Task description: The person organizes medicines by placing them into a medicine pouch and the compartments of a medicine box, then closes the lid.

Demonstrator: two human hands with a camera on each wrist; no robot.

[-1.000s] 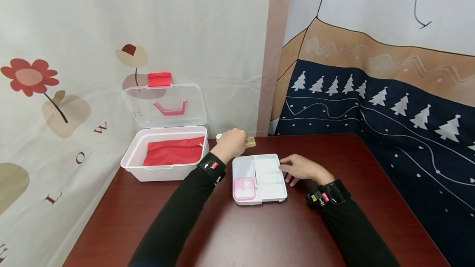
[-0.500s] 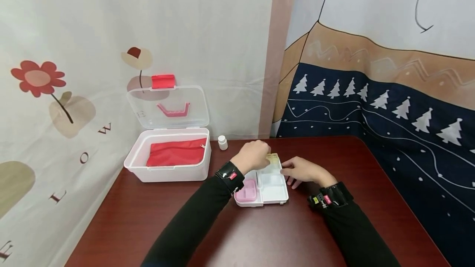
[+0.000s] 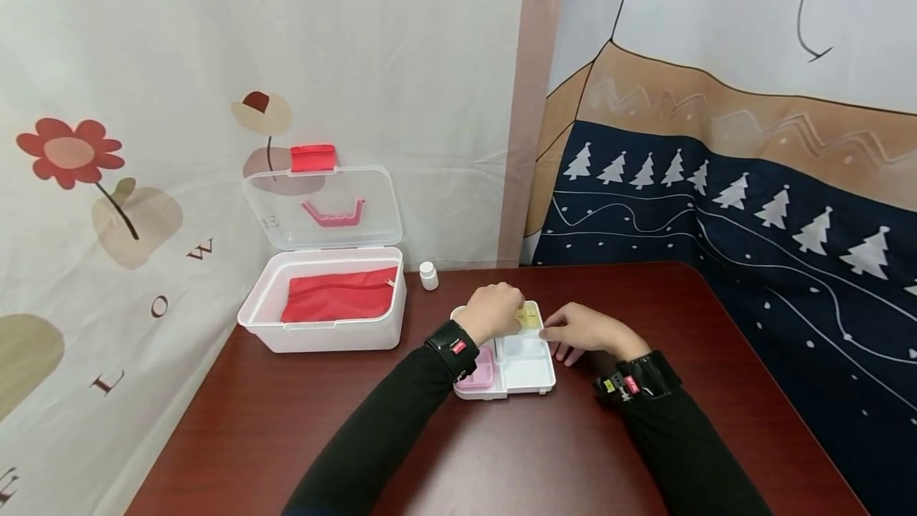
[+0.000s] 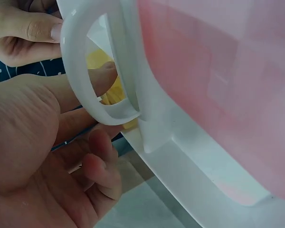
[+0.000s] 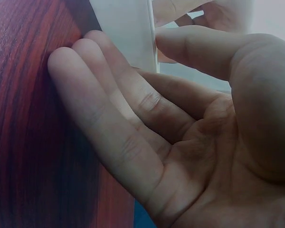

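A white pill organizer point(image 3: 528, 377) lies on the table, with a small pink box point(image 3: 484, 375) in its near left part. At its far right compartment sits a small yellow box point(image 3: 530, 315). My left hand point(image 3: 493, 313) reaches over the organizer and holds the yellow box, its thumb on it in the left wrist view, seen through a white loop point(image 4: 76, 61). My right hand point(image 3: 586, 330) holds the organizer's right edge between thumb point(image 5: 194, 47) and index finger, the other fingers stretched out beside it near the table.
A white storage box point(image 3: 322, 337) with its clear lid raised stands at the left, a red zip pouch point(image 3: 337, 297) inside. A small white bottle point(image 3: 428, 275) stands behind, between box and organizer. Printed cloth point(image 3: 444, 102) hangs along the table's far edge.
My left hand has carried the yellow box from near the bottle, right and toward me, down to the organizer's far right compartment. My right hand has stayed at the organizer's edge.
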